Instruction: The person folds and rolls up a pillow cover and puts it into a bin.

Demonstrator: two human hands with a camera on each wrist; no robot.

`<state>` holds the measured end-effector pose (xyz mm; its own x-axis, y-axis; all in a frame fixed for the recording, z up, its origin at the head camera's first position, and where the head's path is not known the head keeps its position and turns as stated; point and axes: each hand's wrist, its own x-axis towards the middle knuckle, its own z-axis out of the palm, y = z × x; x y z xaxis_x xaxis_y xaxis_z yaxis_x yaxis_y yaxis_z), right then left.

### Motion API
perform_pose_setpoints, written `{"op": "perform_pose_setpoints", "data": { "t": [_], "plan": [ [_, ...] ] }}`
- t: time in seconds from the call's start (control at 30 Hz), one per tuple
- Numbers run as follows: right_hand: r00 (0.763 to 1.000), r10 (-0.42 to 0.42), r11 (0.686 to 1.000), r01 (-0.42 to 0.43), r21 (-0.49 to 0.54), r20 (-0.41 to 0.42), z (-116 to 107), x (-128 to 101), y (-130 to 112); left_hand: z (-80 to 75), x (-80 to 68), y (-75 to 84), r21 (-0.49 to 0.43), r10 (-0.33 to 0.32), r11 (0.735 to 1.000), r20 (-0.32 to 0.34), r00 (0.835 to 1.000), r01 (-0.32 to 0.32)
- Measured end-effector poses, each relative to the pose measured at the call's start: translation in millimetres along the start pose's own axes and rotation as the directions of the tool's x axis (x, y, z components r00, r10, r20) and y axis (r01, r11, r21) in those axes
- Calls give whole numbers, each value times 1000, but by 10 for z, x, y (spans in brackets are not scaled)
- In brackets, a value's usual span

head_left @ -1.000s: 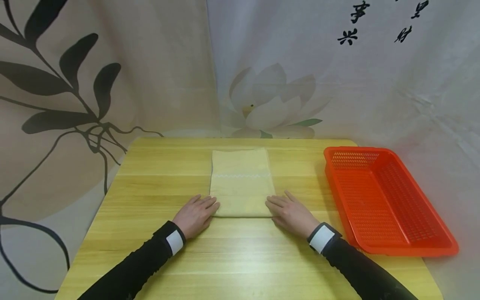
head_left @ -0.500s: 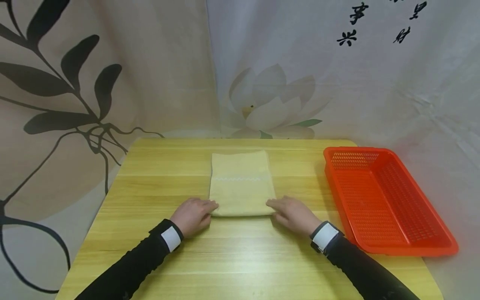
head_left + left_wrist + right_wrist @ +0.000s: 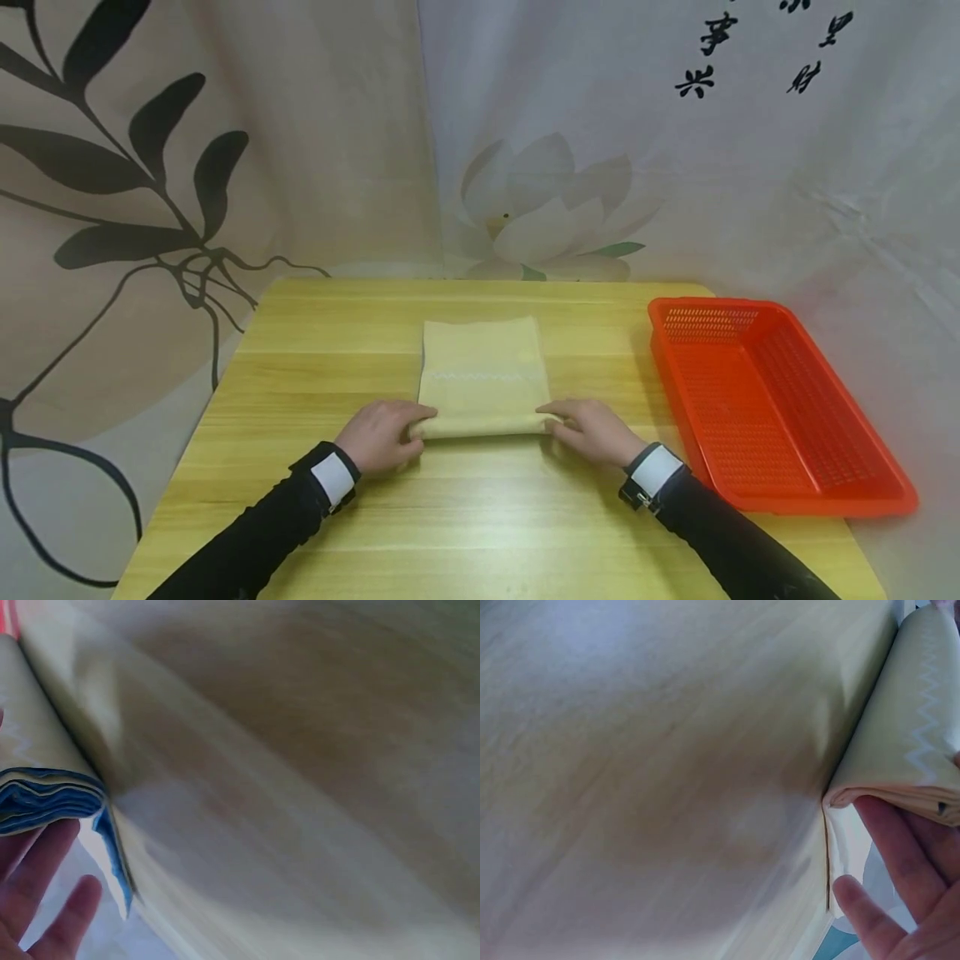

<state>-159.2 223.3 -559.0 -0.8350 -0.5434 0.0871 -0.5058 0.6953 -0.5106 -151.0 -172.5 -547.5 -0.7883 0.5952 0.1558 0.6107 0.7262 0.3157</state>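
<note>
A folded pale yellow cloth [image 3: 483,354] with a white zigzag line across it lies in the middle of the table. Its near edge is rolled over into a thick band. My left hand [image 3: 382,433] pinches the left end of this band, and the left wrist view shows the cloth's stacked layers [image 3: 52,799] with blue inside and my fingers [image 3: 45,870] beneath. At the other end my right hand [image 3: 592,429] pinches the band; in the right wrist view my fingers [image 3: 904,851] reach under the roll [image 3: 900,720].
A red perforated plastic basket [image 3: 911,492] stands on the right side of the wooden table [image 3: 480,517]. Behind the table hangs a pale curtain [image 3: 352,150] printed with leaves, a lotus and black characters.
My fingers have gone from lying on the cloth's near corners to pinching them. The near edge has been turned over into a roll, and the cloth's far edge has shifted towards me.
</note>
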Motion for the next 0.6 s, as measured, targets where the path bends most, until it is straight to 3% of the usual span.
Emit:
{"op": "perform_pose_setpoints", "data": {
  "t": [0.17, 0.33, 0.47, 0.6],
  "plan": [
    [1000, 22, 999, -22, 28, 8, -28, 12, -11, 35, -36, -14, 15, 23, 1000, -33, 999, -22],
    [999, 17, 1000, -17, -9, -35, -37, -14, -50, 63, 20, -30, -36, -28, 999, -59, 998, 26],
    [990, -89, 987, 72, -144, -111, -29, -81, -94, 64, 82, -61, -87, -91, 993, -57, 994, 86],
    [950, -253, 939, 195, -282, -184, -25, -140, -130, 60, 125, -101, -129, -147, 981, -32, 989, 142]
  ]
}}
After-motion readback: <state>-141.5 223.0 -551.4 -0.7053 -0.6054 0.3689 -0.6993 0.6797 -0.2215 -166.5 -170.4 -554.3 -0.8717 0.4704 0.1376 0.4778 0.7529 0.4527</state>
